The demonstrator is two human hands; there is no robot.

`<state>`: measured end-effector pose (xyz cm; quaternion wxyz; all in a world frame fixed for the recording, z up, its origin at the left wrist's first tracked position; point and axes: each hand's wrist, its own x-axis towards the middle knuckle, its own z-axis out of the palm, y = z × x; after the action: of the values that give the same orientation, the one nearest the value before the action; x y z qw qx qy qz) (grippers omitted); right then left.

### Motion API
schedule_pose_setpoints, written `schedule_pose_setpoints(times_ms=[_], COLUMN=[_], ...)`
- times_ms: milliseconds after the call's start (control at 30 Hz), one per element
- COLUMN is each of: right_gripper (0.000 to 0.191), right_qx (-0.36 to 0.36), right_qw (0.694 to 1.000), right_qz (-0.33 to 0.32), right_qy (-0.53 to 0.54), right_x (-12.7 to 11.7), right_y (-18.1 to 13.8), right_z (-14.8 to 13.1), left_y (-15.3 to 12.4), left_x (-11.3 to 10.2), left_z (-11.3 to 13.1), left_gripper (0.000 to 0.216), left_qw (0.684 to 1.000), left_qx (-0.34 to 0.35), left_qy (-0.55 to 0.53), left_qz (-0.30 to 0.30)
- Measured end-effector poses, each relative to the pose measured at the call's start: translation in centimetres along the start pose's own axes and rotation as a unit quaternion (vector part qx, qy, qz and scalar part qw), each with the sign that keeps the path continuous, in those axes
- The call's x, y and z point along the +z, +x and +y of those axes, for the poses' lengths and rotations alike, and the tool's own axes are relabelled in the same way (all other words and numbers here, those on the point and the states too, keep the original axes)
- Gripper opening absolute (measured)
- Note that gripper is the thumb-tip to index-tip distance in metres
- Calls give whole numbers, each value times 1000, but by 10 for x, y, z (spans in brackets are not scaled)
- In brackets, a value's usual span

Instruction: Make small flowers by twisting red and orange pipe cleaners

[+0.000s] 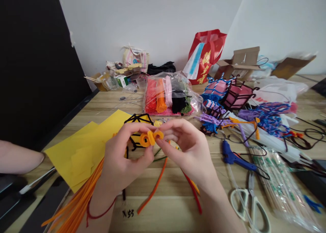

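Orange pipe cleaners (150, 138), curled into small coils, are pinched between the fingertips of both hands. My left hand (127, 158) grips the coils from the left, its thumb beneath. From the right, my right hand (189, 148) holds the end coil between thumb and fingers. Partly hidden behind the hands stands a lantern-like frame (139, 118) of black pipe cleaners with yellow panels. On the table below lie a loose orange pipe cleaner (156, 189) and a red one (195, 192). A bundle of orange pipe cleaners (81, 199) passes beside my left forearm.
Yellow sheets (109, 124) lie at left, near another person's arm (19, 157). A blue glue gun (236, 160), scissors (251, 199) and bagged wooden sticks (280, 182) are at right. Behind are bagged pipe cleaners (166, 94), pink lanterns (239, 94) and a red bag (209, 56).
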<state>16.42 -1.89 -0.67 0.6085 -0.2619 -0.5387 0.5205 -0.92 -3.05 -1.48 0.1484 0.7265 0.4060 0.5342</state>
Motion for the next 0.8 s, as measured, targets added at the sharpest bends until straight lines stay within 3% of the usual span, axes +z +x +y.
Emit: schedule_pose_setpoints(times_ms=[200,433,667,800], right_gripper=[20,20,21,20], right_qx=[21,-17,-43,-49], right_qw=[999,999,999,999], right_qz=[-31,-11,-16,-18], right_qy=[-7,-35,-21,-12], right_x=[-5,-6,-6,-5], right_y=[2,2,2,0], right_z=[2,2,-4,-5], left_y=[1,9,5,3], left_x=[-2,-1,1,-2], left_z=[-1,4,0,-1], left_gripper=[35,31,42,46], left_qw=[1000,994,994,988], left_qx=[14,82,106,148], left_qy=[19,69,9,31], left_qz=[7,-7,22,31])
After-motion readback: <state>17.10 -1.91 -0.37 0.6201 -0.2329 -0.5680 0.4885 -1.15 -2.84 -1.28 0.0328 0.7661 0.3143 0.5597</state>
